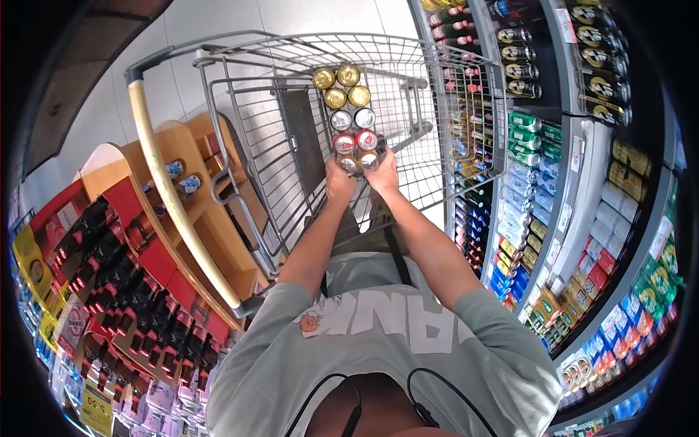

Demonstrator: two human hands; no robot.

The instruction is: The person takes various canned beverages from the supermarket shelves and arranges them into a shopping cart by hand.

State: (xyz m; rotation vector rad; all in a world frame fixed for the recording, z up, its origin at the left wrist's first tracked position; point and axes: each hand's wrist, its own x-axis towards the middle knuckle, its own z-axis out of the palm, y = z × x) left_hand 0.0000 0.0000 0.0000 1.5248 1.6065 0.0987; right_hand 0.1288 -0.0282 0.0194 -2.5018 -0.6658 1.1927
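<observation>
Inside the wire shopping cart [269,95], drink cans stand upright in two columns. At the far end are gold-topped cans [336,97], then a pair of silver cans [341,119], then a pair of red-topped cans [344,143]. At the near end stand two cans side by side, a left can [347,164] and a right can [369,159]. My left hand [340,182] curls round the outer side of the left one. Around the right one closes my right hand [383,173]. My fingers are partly hidden by the cans.
Shelves of canned drinks [526,138] and bottles run along the right, close to the cart. A wooden display stand [175,146] and rows of dark bottles [138,306] with red labels fill the left. The cart's pale handle [175,189] lies left; the tiled floor [211,18] shows beyond.
</observation>
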